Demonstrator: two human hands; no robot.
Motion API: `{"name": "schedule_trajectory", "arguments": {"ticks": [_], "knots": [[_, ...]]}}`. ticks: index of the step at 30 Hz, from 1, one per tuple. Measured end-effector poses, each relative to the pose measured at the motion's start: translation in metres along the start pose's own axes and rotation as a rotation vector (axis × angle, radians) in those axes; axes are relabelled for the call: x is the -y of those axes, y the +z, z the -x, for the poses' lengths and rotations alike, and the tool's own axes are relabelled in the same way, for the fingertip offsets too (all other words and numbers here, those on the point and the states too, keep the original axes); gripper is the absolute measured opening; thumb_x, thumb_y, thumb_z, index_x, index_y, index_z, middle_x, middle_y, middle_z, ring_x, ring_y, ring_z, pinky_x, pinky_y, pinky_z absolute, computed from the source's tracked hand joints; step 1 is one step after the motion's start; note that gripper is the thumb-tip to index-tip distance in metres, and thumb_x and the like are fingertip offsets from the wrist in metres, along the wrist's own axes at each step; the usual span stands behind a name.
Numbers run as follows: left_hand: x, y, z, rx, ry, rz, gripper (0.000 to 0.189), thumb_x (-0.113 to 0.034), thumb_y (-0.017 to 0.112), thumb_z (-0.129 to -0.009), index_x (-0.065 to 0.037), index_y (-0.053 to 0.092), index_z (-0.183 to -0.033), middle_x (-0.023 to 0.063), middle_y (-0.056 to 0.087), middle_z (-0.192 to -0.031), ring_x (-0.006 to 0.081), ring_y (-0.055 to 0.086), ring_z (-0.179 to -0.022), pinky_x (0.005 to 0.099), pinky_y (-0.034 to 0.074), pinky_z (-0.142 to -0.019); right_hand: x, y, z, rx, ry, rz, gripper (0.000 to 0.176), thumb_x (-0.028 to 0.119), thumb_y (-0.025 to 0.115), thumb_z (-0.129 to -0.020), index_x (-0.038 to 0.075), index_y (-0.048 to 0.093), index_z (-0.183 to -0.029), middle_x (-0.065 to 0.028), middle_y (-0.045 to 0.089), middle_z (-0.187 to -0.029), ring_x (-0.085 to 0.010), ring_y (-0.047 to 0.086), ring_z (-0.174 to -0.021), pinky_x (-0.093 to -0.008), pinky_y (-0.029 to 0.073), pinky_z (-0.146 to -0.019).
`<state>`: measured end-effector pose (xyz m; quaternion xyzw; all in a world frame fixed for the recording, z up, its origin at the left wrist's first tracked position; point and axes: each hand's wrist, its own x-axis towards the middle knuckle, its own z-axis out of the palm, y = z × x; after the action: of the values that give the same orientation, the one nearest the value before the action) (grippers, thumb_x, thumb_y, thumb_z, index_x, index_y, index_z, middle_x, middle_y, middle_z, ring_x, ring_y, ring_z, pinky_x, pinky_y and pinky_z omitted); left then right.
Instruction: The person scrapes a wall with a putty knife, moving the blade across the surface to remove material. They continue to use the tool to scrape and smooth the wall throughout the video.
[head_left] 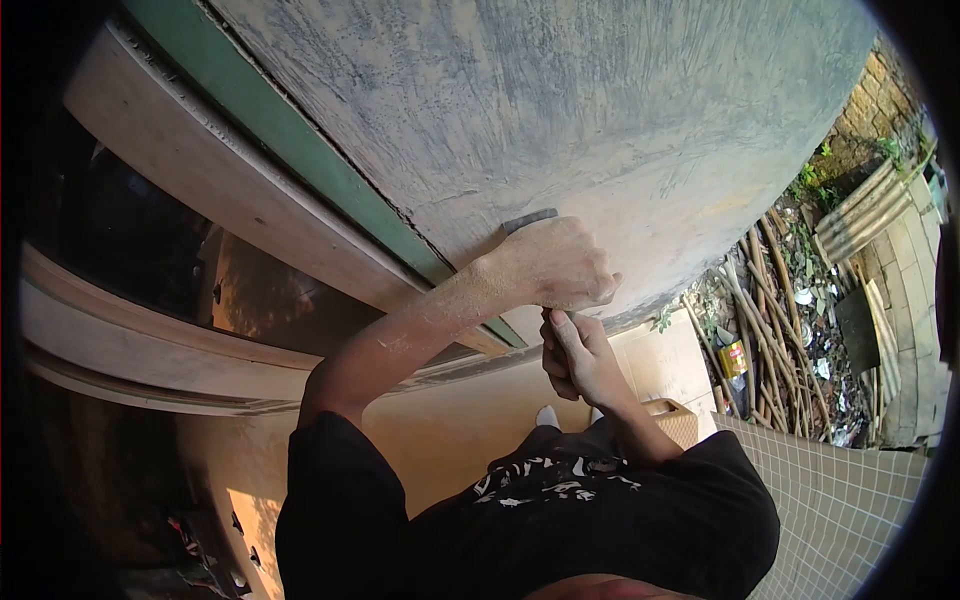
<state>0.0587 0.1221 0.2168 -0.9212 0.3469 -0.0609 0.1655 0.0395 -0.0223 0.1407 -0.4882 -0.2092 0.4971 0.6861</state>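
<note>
My left hand (565,262) is closed in a fist close against the wall (480,110), with pale dust on the hand and forearm. Past its knuckles sticks out the flat dark-grey end of a scraper (530,220), touching or nearly touching the wall. Below it, my right hand (582,358) is closed round what looks like the lower end of the same tool's dark handle. The middle of the tool is hidden by my left hand. The wall's surface is streaked grey and whitish, with a paler area lower down.
On the left, a green frame strip (290,150) borders the wall beside a window (150,230). A tan box-like object (672,422) stands on the tiled floor near my feet. Sticks (765,320), litter and a yellow container (734,358) lie at the right.
</note>
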Motion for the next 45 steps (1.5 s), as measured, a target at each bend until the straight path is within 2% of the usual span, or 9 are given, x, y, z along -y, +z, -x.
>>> {"name": "schedule_trajectory", "arguments": {"ticks": [9, 12, 21, 32, 36, 38, 39, 43, 45], "knots": [[0.001, -0.009, 0.002, 0.056, 0.002, 0.051, 0.013, -0.017, 0.058, -0.073, -0.006, 0.057, -0.067, 0.0053, 0.06, -0.056, 0.0198, 0.063, -0.055, 0.0323, 0.048, -0.046, 0.004, 0.006, 0.002, -0.012, 0.01, -0.019, 0.041, 0.042, 0.038, -0.095, 0.007, 0.038, -0.075, 0.0005, 0.032, -0.05, -0.0067, 0.026, -0.035, -0.0216, 0.02, -0.029], [0.012, -0.022, 0.004, -0.014, 0.011, -0.039, 0.013, -0.017, 0.058, -0.074, -0.01, 0.065, -0.083, 0.0033, 0.053, -0.047, 0.0202, 0.055, -0.042, 0.032, 0.042, -0.038, 0.014, 0.01, -0.008, -0.007, -0.024, -0.031, 0.04, 0.041, 0.038, -0.096, 0.007, 0.038, -0.075, 0.0006, 0.033, -0.05, -0.0068, 0.027, -0.036, -0.0214, 0.02, -0.029], [0.015, -0.028, -0.003, 0.018, -0.011, -0.058, 0.011, -0.018, 0.057, -0.077, -0.01, 0.064, -0.08, 0.0031, 0.052, -0.046, 0.0211, 0.056, -0.043, 0.0312, 0.042, -0.04, 0.01, -0.001, -0.019, -0.019, -0.225, 0.099, 0.036, 0.034, 0.038, -0.097, 0.009, 0.037, -0.073, 0.004, 0.028, -0.051, -0.0048, 0.026, -0.036, -0.02, 0.023, -0.03], [-0.049, 0.138, -0.077, -0.117, 0.098, 0.444, 0.051, -0.037, 0.045, -0.087, -0.005, 0.058, -0.05, 0.0151, 0.053, -0.048, 0.0318, 0.055, -0.045, 0.0399, 0.046, -0.048, -0.072, -0.079, 0.036, -0.388, 0.024, 0.045, 0.03, 0.033, 0.043, -0.095, 0.004, 0.047, -0.093, 0.0032, 0.035, -0.048, -0.0061, 0.03, -0.031, -0.0231, 0.022, -0.029], [-0.058, 0.103, -0.1, -0.139, 0.052, 0.595, 0.033, -0.028, 0.051, -0.087, -0.004, 0.061, -0.066, 0.0119, 0.064, -0.073, 0.0251, 0.062, -0.075, 0.0387, 0.05, -0.065, -0.061, -0.096, 0.055, -0.484, -0.003, 0.074, 0.03, 0.031, 0.043, -0.095, 0.002, 0.048, -0.099, 0.0045, 0.035, -0.048, -0.0059, 0.03, -0.031, -0.0227, 0.023, -0.03], [-0.057, 0.079, -0.108, -0.687, 0.072, 0.695, 0.013, -0.017, 0.056, -0.084, -0.004, 0.06, -0.084, 0.0096, 0.065, -0.099, 0.027, 0.058, -0.099, 0.0407, 0.046, -0.086, -0.055, -0.109, 0.063, -0.457, -0.061, 0.087, 0.03, 0.032, 0.043, -0.095, 0.003, 0.05, -0.097, 0.0043, 0.035, -0.047, -0.0057, 0.03, -0.031, -0.0228, 0.023, -0.03], [-0.058, 0.07, -0.102, -0.63, 0.031, 0.742, 0.011, -0.011, 0.057, -0.082, -0.003, 0.058, -0.09, 0.0111, 0.059, -0.114, 0.0319, 0.052, -0.11, 0.0442, 0.039, -0.097, -0.046, -0.112, 0.067, -0.465, -0.055, 0.089, 0.03, 0.031, 0.041, -0.096, 0.003, 0.05, -0.095, 0.004, 0.034, -0.045, -0.0057, 0.03, -0.03, -0.0229, 0.023, -0.03], [-0.076, 0.068, -0.086, -0.81, -0.254, 0.897, 0.012, -0.012, 0.054, -0.085, -0.004, 0.057, -0.092, 0.0121, 0.058, -0.111, 0.0263, 0.054, -0.104, 0.0388, 0.039, -0.096, -0.029, -0.137, 0.078, -0.446, -0.157, 0.031, 0.032, 0.032, 0.039, -0.097, 0.003, 0.048, -0.09, 0.0027, 0.034, -0.046, -0.0062, 0.028, -0.029, -0.0226, 0.022, -0.03], [-0.09, 0.09, -0.083, -1.144, -0.676, 1.337, 0.018, -0.013, 0.05, -0.088, -0.003, 0.051, -0.103, 0.0131, 0.057, -0.108, 0.0229, 0.055, -0.101, 0.0366, 0.04, -0.094, -0.018, -0.149, 0.08, -0.441, -0.165, -0.014, 0.032, 0.033, 0.039, -0.097, 0.003, 0.047, -0.087, 0.0024, 0.033, -0.046, -0.0064, 0.027, -0.029, -0.0228, 0.022, -0.029]]}}
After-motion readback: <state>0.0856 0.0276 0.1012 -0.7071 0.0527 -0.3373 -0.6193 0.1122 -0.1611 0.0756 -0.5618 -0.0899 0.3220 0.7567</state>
